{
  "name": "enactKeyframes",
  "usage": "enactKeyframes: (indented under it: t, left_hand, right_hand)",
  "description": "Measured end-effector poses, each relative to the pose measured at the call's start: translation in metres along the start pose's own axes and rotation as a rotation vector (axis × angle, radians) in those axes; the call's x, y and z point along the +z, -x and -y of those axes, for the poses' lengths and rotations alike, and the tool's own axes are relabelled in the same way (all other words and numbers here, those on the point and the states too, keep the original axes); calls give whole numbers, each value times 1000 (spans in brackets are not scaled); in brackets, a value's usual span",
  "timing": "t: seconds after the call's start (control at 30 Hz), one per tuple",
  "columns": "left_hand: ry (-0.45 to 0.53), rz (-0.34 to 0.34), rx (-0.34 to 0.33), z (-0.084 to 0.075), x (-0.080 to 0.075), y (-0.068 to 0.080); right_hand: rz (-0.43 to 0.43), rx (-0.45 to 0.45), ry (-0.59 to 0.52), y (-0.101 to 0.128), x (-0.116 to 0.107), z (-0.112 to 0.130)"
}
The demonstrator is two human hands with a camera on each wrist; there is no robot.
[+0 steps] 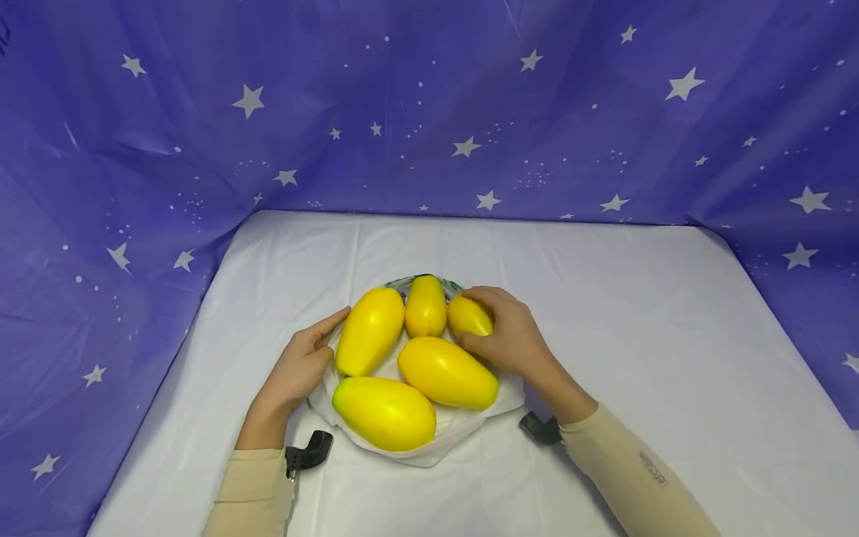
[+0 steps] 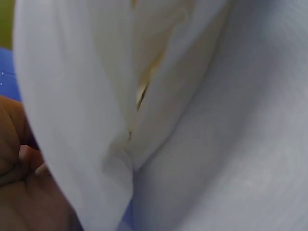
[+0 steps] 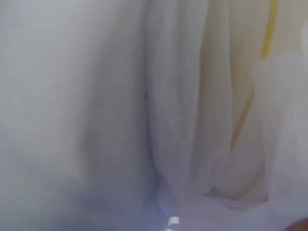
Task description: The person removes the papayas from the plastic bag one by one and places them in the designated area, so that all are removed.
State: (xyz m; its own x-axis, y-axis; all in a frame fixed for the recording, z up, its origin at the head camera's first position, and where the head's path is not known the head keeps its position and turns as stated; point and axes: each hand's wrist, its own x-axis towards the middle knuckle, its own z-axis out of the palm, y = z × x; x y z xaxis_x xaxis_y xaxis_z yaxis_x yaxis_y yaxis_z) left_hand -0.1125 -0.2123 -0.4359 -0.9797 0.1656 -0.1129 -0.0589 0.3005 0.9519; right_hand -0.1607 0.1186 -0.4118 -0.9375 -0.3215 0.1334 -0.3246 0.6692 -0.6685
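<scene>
Several oblong yellow fruits like papayas lie in a white, thin plastic bag (image 1: 463, 435) with its mouth spread open. My right hand (image 1: 506, 332) grips the far-right fruit (image 1: 467, 316) between thumb and fingers. At the bag's left side, my left hand (image 1: 300, 371) rests against it with the index finger stretched along the left fruit (image 1: 370, 332). The other fruits are at the back (image 1: 426, 306), in the middle (image 1: 447, 373) and at the front (image 1: 385, 413), the front one with a greenish end. In the left wrist view, the bag's folds (image 2: 77, 106) partly cover the left hand.
A white cloth (image 1: 644, 335) covers the table under the bag. Blue sheeting (image 1: 429, 104) with white stars stands behind and along the sides. Black wrist mounts (image 1: 310, 452) jut inward from both beige sleeves. Bag folds (image 3: 178, 120) fill much of the right wrist view.
</scene>
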Motion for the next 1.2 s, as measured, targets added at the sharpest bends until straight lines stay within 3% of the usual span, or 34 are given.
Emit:
enactKeyframes:
  t: [0.37, 0.63, 1.2]
  left_hand:
    - [-8, -3, 0, 3, 0, 0]
    - [5, 12, 8, 5, 1, 2]
    - [6, 21, 19, 2, 1, 1]
  right_hand:
    - [-126, -41, -70, 3, -21, 2]
    - [-210, -8, -58, -2, -40, -5]
    - [-257, 201, -6, -17, -65, -57]
